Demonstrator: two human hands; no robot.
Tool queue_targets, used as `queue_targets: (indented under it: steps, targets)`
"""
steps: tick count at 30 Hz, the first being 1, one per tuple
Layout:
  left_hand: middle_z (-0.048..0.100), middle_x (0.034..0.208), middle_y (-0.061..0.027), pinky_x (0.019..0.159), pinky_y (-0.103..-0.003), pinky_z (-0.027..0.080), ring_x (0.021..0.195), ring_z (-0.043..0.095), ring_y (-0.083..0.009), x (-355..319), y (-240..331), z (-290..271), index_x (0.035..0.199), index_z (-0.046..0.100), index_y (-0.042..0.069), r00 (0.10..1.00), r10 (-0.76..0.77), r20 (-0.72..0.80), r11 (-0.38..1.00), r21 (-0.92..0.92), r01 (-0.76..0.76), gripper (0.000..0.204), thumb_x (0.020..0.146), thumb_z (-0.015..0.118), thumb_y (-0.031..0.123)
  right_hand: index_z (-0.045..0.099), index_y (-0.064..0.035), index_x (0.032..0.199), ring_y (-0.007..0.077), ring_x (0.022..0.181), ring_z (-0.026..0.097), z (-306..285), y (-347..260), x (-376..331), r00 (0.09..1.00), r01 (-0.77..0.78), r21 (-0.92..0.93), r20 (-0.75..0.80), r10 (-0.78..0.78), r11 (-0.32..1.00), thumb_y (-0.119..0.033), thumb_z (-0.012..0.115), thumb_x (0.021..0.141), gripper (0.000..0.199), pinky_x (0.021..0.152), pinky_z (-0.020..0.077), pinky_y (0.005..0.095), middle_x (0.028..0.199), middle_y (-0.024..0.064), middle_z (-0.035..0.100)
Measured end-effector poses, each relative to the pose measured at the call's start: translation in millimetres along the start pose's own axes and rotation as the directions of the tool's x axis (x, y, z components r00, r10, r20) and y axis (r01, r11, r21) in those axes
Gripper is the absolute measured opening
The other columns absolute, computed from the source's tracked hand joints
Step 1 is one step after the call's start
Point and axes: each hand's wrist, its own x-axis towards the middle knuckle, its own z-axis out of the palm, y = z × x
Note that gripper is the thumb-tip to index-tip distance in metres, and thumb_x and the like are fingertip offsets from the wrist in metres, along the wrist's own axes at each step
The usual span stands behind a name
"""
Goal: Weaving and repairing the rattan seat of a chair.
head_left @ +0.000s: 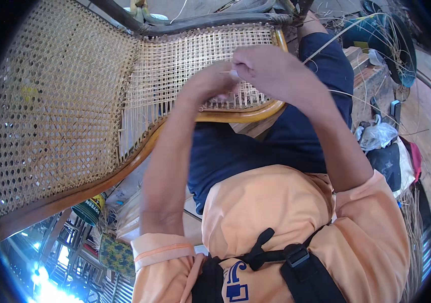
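Note:
A chair with a curved wooden frame [245,116] lies across my knees, its seat [175,53] woven from pale cane strands. Both my hands are close together above the front part of that seat. My right hand [266,65] is closed in a fist-like grip, with a small white bit at its fingers. Between the hands runs a short, thin cane strand [225,72]. My left hand [211,83] is curled beside it, slightly blurred, its fingertips partly hidden. Near the bend of the frame, the weave has lengthwise strands with open gaps.
The woven cane backrest [59,111] rises at the left. Loose cane strands [321,50] stick out at the right. A dark green container [399,50], a wooden block [372,81] and a clear plastic bag [378,134] are at the right. A green and yellow can [89,209] stands below the chair.

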Motion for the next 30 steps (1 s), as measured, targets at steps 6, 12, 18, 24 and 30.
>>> queue_targets:
  steps: [6, 12, 18, 24, 30]
  targets:
    - [0.06, 0.073, -0.0118, 0.06, -0.035, 0.048, 0.062, 0.059, -0.0213, -40, -6, -22, 0.097, 0.061, 0.003, 0.986, -0.161, 0.033, 0.943, 0.301, 0.144, 0.022, 0.085, 0.051, 0.018, 0.053, -0.0001, 0.086, 0.0321, 0.07, 0.058, 53, 42, -25, 0.916, -0.258, 0.209, 0.363, 0.171, 0.943, -0.018, 0.053, 0.086, 0.018, 0.063, 0.0446, 0.0393, 0.071, 0.0181, 0.055]
    - [0.064, 0.081, -0.0164, 0.073, -0.046, 0.048, 0.08, 0.062, -0.0352, -44, 16, 4, 0.094, 0.062, 0.005, 0.996, -0.022, -0.088, 0.721, 0.689, 0.077, 0.02, 0.083, 0.053, 0.021, 0.059, -0.0029, 0.088, 0.0337, 0.069, 0.06, 69, 43, -33, 0.967, -0.218, 0.122, 0.162, 0.197, 0.968, -0.019, 0.053, 0.086, 0.017, 0.062, 0.0472, 0.0394, 0.072, 0.018, 0.058]
    - [0.064, 0.08, -0.0165, 0.068, -0.044, 0.05, 0.078, 0.063, -0.032, -39, 23, -1, 0.093, 0.063, 0.009, 0.996, 0.085, -0.02, 0.658, 0.752, -0.041, 0.023, 0.083, 0.054, 0.028, 0.062, -0.0022, 0.088, 0.0358, 0.077, 0.061, 56, 32, -30, 0.928, -0.312, 0.01, 0.218, 0.303, 0.95, -0.019, 0.051, 0.085, 0.021, 0.07, 0.0491, 0.0413, 0.081, 0.0203, 0.062]
    - [0.065, 0.079, -0.0141, 0.066, -0.042, 0.051, 0.077, 0.064, -0.031, -31, 21, 4, 0.089, 0.063, 0.01, 1.0, -0.003, -0.002, 0.565, 0.825, 0.003, 0.021, 0.083, 0.053, 0.028, 0.062, -0.001, 0.088, 0.027, 0.066, 0.062, 69, 55, -26, 0.907, -0.35, 0.161, 0.306, 0.291, 0.923, -0.021, 0.054, 0.083, 0.022, 0.063, 0.0497, 0.0342, 0.074, 0.0165, 0.062]
    - [0.066, 0.08, -0.0132, 0.064, -0.042, 0.051, 0.076, 0.065, -0.0305, -23, 32, 8, 0.086, 0.064, 0.01, 0.998, -0.048, 0.032, 0.492, 0.871, -0.005, 0.019, 0.082, 0.052, 0.024, 0.064, -0.0008, 0.088, 0.0357, 0.079, 0.061, 57, 52, -23, 0.893, -0.426, 0.307, 0.294, 0.34, 0.851, -0.02, 0.055, 0.078, 0.024, 0.071, 0.0488, 0.0398, 0.082, 0.0219, 0.062]
